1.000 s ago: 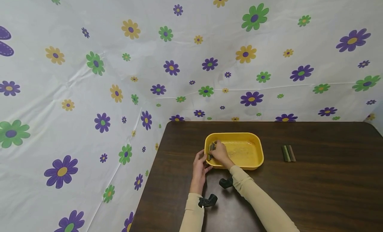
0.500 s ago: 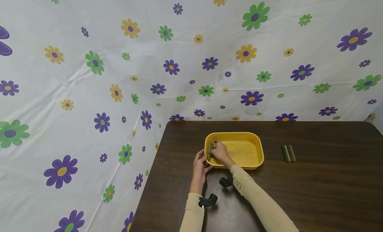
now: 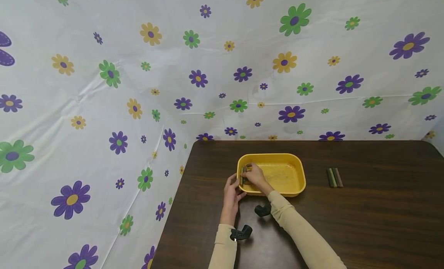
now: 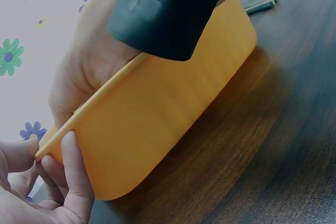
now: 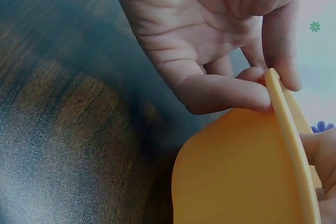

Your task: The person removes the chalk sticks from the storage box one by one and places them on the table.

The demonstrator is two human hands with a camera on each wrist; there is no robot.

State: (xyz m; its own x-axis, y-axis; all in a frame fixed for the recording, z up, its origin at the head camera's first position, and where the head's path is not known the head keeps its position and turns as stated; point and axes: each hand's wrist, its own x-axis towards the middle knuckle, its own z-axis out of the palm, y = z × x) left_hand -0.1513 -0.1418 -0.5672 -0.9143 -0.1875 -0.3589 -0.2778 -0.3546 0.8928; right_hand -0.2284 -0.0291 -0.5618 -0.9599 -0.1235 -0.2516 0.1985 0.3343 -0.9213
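Note:
A yellow plastic tub [image 3: 284,180] stands on the dark wooden table. My left hand [image 3: 231,195] holds its left end, thumb and fingers pinching the rim, as the left wrist view shows. Inside the tub, my right hand [image 3: 256,176] reaches down at the left end, with its fingers curled at short round sticks. One greenish stick [image 3: 242,176] lies along the left wall; the others there are partly covered by the right fingers. In both wrist views the tub wall hides the sticks and the right fingertips.
To the right of the tub, several short sticks [image 3: 334,177], green and brown, lie side by side on the table [image 3: 388,207]. A flower-print sheet [image 3: 215,91] hangs behind the table and along its left side. Each wrist carries a black camera mount [image 3: 241,233].
My right fingers have shifted slightly at the sticks in the tub's left end, and the sticks there sit a little differently. The left hand and the tub have stayed put.

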